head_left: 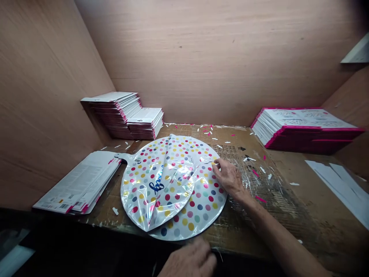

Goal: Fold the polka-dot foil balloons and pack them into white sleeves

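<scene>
Flat, uninflated foil balloons with coloured dots lie overlapped at the front of the table. The upper foil balloon (175, 188) has a crease and blue script lettering, part of which is hidden in the fold. Under it, the lower foil balloon (198, 215) shows along the right and front. My right hand (229, 177) is closed, thumb and finger pinching a foil balloon at its right side, by a pale tab. Below the front edge, my left hand (191, 257) is smeared by motion, apart from the balloons; its fingers do not show clearly.
Printed cards (77, 181) lie at the left, near taller card stacks (121, 111) at the back. Pink-edged cards (305, 127) are stacked at the back right, with white paper strips (340, 188) nearer. Paper scraps litter the cardboard surface (276, 204). Wooden panels (207, 57) enclose it.
</scene>
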Motion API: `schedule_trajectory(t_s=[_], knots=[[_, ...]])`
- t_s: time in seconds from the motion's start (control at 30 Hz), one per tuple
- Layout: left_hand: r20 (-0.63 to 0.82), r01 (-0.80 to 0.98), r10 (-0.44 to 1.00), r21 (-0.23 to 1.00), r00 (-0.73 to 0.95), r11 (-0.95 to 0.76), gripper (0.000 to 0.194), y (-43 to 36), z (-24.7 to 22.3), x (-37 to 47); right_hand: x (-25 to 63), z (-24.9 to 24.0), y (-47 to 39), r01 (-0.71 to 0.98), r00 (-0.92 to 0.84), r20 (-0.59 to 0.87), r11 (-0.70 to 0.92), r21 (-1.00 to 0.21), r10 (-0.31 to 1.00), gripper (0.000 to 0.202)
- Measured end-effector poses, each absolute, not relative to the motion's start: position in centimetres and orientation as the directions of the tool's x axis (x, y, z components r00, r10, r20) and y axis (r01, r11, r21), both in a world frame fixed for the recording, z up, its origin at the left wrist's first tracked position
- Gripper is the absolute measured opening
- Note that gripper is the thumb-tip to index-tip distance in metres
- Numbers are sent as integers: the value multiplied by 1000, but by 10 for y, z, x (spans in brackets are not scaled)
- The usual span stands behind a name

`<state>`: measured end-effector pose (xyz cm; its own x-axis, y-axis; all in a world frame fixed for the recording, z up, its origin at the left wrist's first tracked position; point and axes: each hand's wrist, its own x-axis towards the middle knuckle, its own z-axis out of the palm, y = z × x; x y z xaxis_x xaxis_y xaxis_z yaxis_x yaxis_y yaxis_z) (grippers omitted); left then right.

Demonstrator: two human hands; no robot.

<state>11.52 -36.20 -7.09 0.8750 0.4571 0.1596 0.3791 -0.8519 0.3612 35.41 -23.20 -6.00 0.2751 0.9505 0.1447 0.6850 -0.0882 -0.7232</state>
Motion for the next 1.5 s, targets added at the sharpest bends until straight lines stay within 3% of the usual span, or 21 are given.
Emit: schedule_trajectory(t_s=[0.07,0.13,0.2,0.3,0.37,0.57,0.73,0.8,0.87,0.97,1.07,1.13,1.2,1.3,1.4,1.43,1.5], knots=[[267,329,458,412,848,-850,32,-358,-58,108,339,-54,-235,822,126,383,120,-557,915,27],[350,526,651,392,674,-755,40,-346,-47,96,322,-51,-234,872,-135,523,352,-340,841,36],[399,763,799,294,449,-576,53,-334,-46,83,309,-54,-231,852,-341,502,487,-192,795,41],[410,887,852,179,326,-426,69,-334,-61,63,303,-69,-222,865,-434,338,491,-101,835,43],[415,912,871,186,263,-365,63,-343,-75,52,302,-77,-214,888,-416,259,451,-92,871,43],[426,947,902,258,68,-193,6,-357,-91,41,273,-78,-178,854,-466,265,507,-114,844,45],[448,938,892,281,57,-201,12,-357,-83,41,262,-99,-160,887,-418,189,444,-128,889,51],[345,902,936,381,66,-204,14,-356,-70,41,267,-103,-157,886,-416,187,443,-135,890,51],[124,839,988,525,90,-142,26,-350,-58,41,274,-98,-161,893,-381,230,421,-160,896,51],[-217,792,973,606,77,73,44,-335,-47,40,278,-76,-195,834,-295,450,457,-309,843,47],[-395,758,909,632,132,164,41,-313,-41,40,263,-52,-265,616,-287,671,668,-418,684,28],[-450,681,864,707,227,189,35,-296,-26,44,241,-39,-314,473,-435,688,798,-374,581,21],[-466,616,840,757,276,217,32,-279,-1,50,217,-32,-348,401,-605,648,880,-255,463,20],[-358,723,910,683,211,101,39,-262,35,61,197,-30,-364,499,-643,590,852,-161,488,25],[-173,929,978,366,118,-47,49,-268,32,64,203,-42,-367,526,-605,602,829,-190,522,27],[-195,952,973,301,121,-58,50,-274,21,63,207,-50,-371,514,-600,610,833,-203,518,27],[-331,945,934,327,136,-22,50,-287,-9,58,213,-66,-382,475,-613,628,859,-191,479,28]])
